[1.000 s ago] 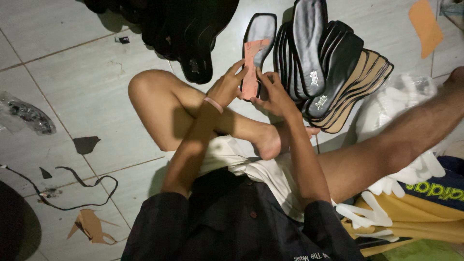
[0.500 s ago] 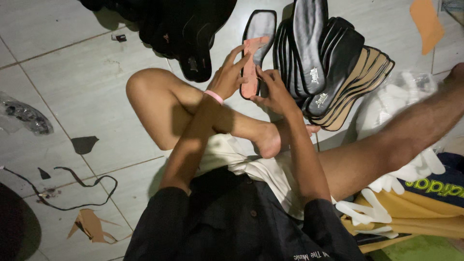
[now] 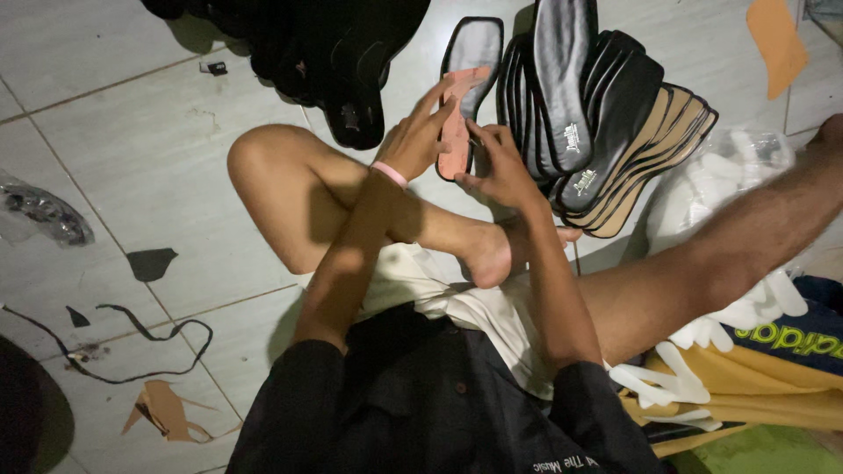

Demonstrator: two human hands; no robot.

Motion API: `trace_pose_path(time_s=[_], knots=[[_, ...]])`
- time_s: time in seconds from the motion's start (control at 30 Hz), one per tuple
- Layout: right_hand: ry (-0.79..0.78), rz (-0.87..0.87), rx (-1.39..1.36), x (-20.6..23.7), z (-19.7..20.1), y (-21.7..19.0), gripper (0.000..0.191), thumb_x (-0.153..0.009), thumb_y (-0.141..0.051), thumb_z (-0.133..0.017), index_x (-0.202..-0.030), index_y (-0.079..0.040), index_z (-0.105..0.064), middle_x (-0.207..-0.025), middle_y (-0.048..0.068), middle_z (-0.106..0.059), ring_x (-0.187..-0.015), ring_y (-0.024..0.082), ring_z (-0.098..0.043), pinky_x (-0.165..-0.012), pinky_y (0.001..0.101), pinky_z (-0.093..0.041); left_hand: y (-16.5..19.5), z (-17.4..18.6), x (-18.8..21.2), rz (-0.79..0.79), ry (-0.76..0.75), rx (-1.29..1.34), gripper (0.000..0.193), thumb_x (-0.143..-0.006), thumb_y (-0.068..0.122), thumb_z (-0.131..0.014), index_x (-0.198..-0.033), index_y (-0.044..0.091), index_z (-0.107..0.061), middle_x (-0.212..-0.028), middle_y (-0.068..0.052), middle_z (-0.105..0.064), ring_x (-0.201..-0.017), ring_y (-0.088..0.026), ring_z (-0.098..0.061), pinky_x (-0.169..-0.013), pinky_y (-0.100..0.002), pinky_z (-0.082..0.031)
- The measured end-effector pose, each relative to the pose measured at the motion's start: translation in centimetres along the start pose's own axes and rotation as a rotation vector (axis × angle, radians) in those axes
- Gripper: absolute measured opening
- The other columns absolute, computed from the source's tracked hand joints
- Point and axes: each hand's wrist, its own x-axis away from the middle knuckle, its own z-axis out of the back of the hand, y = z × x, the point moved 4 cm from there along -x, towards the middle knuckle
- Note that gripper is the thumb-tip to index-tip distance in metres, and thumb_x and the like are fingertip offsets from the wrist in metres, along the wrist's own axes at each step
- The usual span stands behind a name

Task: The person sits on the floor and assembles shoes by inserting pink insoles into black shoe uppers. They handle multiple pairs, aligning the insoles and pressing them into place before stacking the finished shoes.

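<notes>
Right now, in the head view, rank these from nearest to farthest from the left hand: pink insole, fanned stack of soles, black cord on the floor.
1. Pink insole, held in the left hand.
2. Fanned stack of soles, to the right.
3. Black cord, far lower left on the tiles.

Your hands hold the insole [image 3: 455, 132] over the floor. Going off that insole: sole stack [image 3: 606, 123] just right, another pile [image 3: 325, 53] up-left, lone sole [image 3: 474, 53] right behind it, scraps [image 3: 149, 263] far down-left.
</notes>
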Motion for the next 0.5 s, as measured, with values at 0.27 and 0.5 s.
trace_pose_path(time_s=[0.27, 0.5], knots=[[0.71, -0.02, 0.265, -0.6, 2.6, 0.3, 0.021, -0.118, -0.014, -0.045, -0.113, -0.002, -0.061, -0.12, 0.014, -0.049, -0.111, 0.032, -0.054, -0.103, 0.0417, -0.045, 0.1, -0.9, -3.0, 0.159, -0.222, -0.225, 0.108, -0.07, 0.003, -0.085, -0.159, 0.023, -0.028, -0.154, -0.011, -0.034, -0.116, -0.038, -0.064, -0.082, -0.048, -0.059], [0.684, -0.129, 0.09, -2.2, 4.9, -0.8, 0.025, -0.112, -0.018, -0.051, -0.102, -0.001, -0.066, -0.093, 0.014, -0.069, -0.078, 0.028, -0.067, -0.075, 0.0355, -0.053, -0.3, -0.3, -3.0, 0.193, -0.198, -0.185, 0.11, -0.063, 0.009, -0.09, -0.154, 0.036, -0.034, -0.127, -0.019, -0.041, -0.11, -0.042, -0.061, -0.081, -0.048, -0.059]])
